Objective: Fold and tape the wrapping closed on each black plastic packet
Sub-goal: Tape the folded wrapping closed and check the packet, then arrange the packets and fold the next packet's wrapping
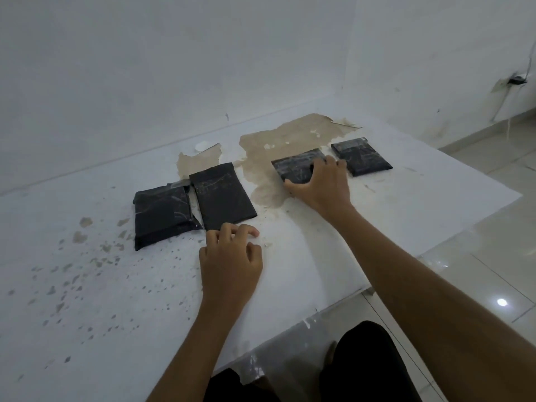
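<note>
Packets: four on counter [319,256], flat, likely light, slick soft film. Your right hand [322,184] grips third packet [295,169] by edges; left hand [232,256] loosely curled, holding nothing. Pinch the edges, not the glossy face.

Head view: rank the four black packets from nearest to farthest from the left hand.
From the left hand:
1. Second packet from the left, just beyond the fingertips.
2. Leftmost packet, beside it, to the hand's left.
3. Third packet, across the peeled patch, under the right hand.
4. Rightmost packet, near the table's far right corner.
</note>
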Available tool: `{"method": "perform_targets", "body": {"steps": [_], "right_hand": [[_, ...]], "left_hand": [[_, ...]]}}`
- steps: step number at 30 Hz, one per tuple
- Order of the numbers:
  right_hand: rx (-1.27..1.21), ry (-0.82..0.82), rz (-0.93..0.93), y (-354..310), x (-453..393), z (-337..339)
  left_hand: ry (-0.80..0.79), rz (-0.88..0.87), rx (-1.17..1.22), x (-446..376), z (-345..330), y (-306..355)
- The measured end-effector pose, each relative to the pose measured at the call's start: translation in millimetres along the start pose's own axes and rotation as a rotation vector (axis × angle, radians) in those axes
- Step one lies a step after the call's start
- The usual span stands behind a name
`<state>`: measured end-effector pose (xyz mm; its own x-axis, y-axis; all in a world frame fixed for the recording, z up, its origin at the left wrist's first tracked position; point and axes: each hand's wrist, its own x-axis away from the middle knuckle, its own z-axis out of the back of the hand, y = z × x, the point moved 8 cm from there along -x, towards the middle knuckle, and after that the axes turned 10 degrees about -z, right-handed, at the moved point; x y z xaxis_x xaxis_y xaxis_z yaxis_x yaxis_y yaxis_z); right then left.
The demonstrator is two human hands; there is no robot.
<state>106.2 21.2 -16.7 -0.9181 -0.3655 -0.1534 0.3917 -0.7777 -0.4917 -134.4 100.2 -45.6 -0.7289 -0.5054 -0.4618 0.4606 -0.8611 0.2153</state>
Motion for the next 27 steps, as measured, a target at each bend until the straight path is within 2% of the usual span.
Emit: {"method": "perform_targets", "body": {"steps": [7,11,15,17,20,23,24,27], "right_hand": [[0.085,-0.030,-0.019,-22,-30,-43],[0.150,-0.076,-0.026,-20,-28,-45],[0.090,-0.006,0.091,-21,6,-27],[0.086,-0.027,0.154,-18,36,-25],[0.089,-0.079,0.203,-7,80,-28],[0.117,-0.168,0.221,0,100,-36],[0.121,-0.179,0.217,1,101,-36],[0.103,-0.179,0.197,-1,102,-34]], "left_hand": [[0.007,0.007,0.007,-1,-4,-3],[0.008,0.015,0.037,-2,-3,-3],[-0.010,0.019,0.071,-1,-2,-5],[-0.022,0.035,0.112,-2,-3,-7],[0.064,0.072,0.248,-4,10,-10],[0.174,0.098,0.222,-24,27,-15],[0.125,0.139,0.191,-35,23,-18],[-0.156,0.317,0.054,-58,0,-27]]}}
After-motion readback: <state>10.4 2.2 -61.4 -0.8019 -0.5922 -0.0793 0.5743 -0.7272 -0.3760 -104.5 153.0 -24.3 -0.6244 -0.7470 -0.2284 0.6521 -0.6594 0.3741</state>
